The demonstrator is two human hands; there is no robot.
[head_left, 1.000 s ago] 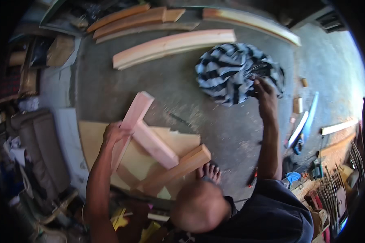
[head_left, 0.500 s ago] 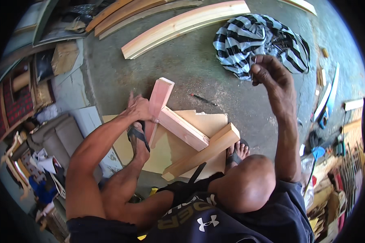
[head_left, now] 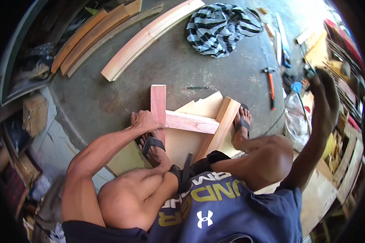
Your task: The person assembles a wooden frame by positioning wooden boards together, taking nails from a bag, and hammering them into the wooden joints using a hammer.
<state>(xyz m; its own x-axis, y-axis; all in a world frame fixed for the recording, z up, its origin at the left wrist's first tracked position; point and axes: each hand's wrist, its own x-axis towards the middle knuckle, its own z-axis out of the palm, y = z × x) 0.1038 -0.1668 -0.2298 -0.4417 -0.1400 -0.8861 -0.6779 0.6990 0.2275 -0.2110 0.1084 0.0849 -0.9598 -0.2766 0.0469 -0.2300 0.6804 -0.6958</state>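
My left hand (head_left: 144,122) is closed round a short pinkish wooden board (head_left: 158,103), its thumb lying across the face. A second pinkish board (head_left: 192,122) butts against the first and runs right to a thicker, yellowish timber beam (head_left: 219,127). These pieces lie over a thin plywood sheet (head_left: 186,141) between my feet. My right hand (head_left: 326,93) is raised at the far right, away from the wood; it is dark and blurred, so its fingers and anything in them cannot be made out. A hammer (head_left: 270,89) with an orange handle lies on the floor nearest that hand.
A pencil (head_left: 196,88) lies on the concrete beyond the boards. Farther off are a long pale plank (head_left: 150,38), several brown planks (head_left: 91,38) and a black-and-white striped plastic bag (head_left: 221,28). A handsaw (head_left: 284,40) and scrap wood (head_left: 346,162) lie along the right.
My right hand has swung from above the striped bag to the far right; earlier it pinched a small thin thing. My view has shifted, showing the hammer. My left hand keeps its grip.
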